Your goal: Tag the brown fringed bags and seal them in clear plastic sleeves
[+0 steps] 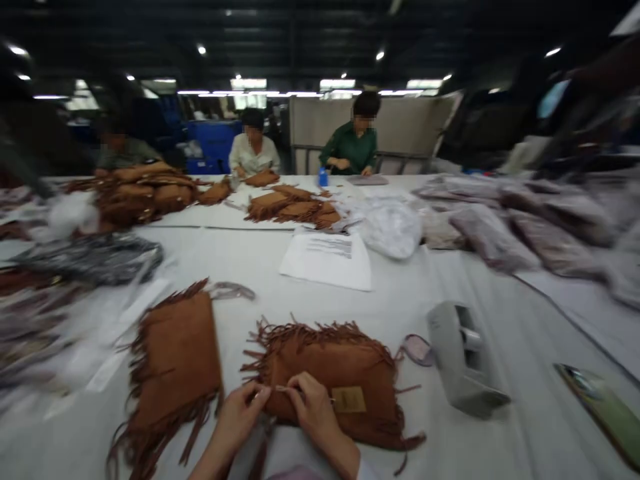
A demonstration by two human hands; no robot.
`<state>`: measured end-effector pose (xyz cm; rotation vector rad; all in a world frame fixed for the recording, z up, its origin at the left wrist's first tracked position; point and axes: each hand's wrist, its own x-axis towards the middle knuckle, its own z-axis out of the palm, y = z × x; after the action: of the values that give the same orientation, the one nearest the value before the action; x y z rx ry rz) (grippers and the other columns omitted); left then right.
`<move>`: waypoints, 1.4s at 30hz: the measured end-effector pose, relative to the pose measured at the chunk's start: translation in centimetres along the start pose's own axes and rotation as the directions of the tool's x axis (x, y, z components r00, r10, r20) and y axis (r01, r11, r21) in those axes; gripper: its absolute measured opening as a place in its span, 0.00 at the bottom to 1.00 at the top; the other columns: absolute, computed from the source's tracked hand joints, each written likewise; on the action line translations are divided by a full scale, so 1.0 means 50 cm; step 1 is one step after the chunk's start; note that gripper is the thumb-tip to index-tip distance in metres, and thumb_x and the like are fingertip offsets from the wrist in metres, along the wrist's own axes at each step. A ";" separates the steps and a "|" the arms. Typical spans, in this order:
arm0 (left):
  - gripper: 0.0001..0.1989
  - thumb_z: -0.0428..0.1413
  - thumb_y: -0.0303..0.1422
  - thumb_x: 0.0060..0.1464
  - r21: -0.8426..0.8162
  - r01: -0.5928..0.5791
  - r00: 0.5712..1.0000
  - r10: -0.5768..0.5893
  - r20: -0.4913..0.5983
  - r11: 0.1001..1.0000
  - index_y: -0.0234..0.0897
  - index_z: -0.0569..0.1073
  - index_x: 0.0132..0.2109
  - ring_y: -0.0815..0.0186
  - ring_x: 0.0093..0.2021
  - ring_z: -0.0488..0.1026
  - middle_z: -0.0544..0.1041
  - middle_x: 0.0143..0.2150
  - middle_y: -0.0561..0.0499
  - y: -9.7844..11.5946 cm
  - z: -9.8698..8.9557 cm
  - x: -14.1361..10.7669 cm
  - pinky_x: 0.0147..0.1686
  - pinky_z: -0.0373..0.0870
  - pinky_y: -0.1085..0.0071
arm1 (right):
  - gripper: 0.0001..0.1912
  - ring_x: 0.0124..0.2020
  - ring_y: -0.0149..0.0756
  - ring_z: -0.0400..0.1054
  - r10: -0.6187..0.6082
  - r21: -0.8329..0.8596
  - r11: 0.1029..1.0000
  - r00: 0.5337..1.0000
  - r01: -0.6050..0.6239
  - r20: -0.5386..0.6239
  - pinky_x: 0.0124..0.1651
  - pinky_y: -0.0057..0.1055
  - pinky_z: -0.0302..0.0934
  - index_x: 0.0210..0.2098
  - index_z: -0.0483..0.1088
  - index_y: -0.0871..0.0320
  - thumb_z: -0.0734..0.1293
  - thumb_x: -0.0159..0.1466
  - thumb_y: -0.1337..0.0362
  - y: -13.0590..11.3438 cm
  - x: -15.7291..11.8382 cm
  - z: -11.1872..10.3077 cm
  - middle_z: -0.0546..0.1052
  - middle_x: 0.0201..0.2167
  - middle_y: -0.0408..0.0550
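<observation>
A brown fringed bag [345, 363] lies flat in front of me, with a small tan label [350, 399] on its face. Over its lower left part, my left hand [245, 407] is closed in a pinch, thumb against fingers. My right hand [313, 407] pinches too, just beside it, and a thin pale strip shows between the two sets of fingertips. What exactly the fingers hold is too small to make out. Left of my hands rests a second brown fringed bag [183, 350].
A grey tape dispenser [460, 360] and a phone [600, 407] lie to the right. Ahead are a white printed bag [327, 260] and plastic-wrapped items [500, 233]. Brown bags are piled [145, 193] at the far left. Across the table, several people [353, 147] work.
</observation>
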<state>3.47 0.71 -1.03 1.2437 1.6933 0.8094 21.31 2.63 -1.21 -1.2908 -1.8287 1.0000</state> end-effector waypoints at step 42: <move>0.21 0.57 0.50 0.45 -0.396 0.291 0.926 -0.153 0.344 0.871 0.34 0.70 0.24 0.72 0.17 0.61 0.71 0.19 0.52 -0.066 -0.041 0.001 0.20 0.55 0.74 | 0.17 0.32 0.34 0.69 -0.036 -0.218 0.972 0.967 0.092 0.251 0.35 0.28 0.58 0.32 0.74 0.55 0.57 0.68 0.57 -0.033 0.018 0.074 0.73 0.29 0.46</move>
<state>0.30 -0.24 -3.05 0.7889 1.2813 0.7616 17.16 2.38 -1.48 -1.2752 -2.2158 0.9713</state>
